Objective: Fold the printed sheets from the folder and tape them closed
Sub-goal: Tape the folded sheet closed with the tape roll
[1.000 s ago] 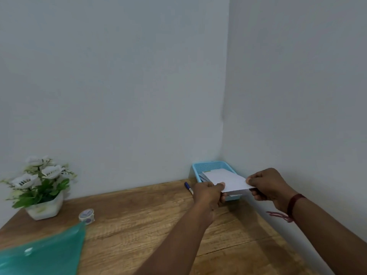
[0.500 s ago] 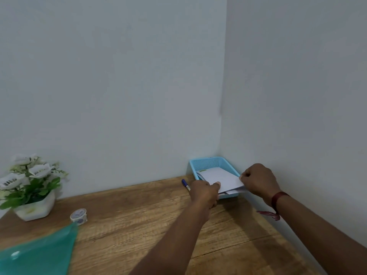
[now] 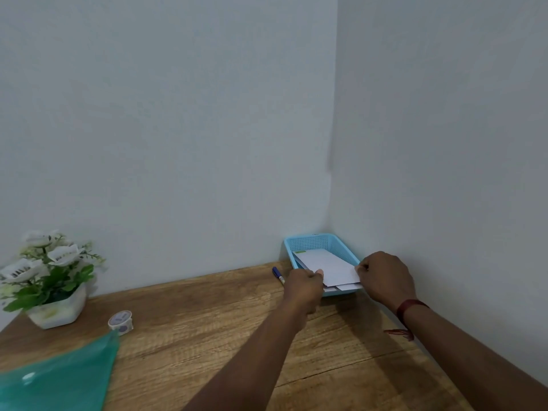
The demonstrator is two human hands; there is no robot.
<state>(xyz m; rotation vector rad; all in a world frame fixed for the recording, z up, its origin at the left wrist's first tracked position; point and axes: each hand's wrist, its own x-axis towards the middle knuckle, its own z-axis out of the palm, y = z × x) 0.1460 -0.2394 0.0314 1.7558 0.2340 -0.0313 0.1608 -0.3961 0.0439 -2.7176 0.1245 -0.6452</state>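
Note:
A folded white sheet (image 3: 332, 266) lies on top of other folded sheets in a light blue mesh basket (image 3: 318, 243) in the far right corner of the wooden table. My left hand (image 3: 302, 284) pinches the sheet's near left edge, thumb on top. My right hand (image 3: 384, 277) pinches its near right corner. A green translucent folder (image 3: 59, 378) lies at the near left. A small roll of tape (image 3: 120, 321) sits just beyond the folder.
A blue pen (image 3: 278, 274) lies left of the basket. A white pot of artificial flowers (image 3: 49, 280) stands at the far left against the wall. Walls close off the table at the back and right.
Both hands have lowered the folded sheet from above the basket down onto the pile inside it. The view has shifted slightly left.

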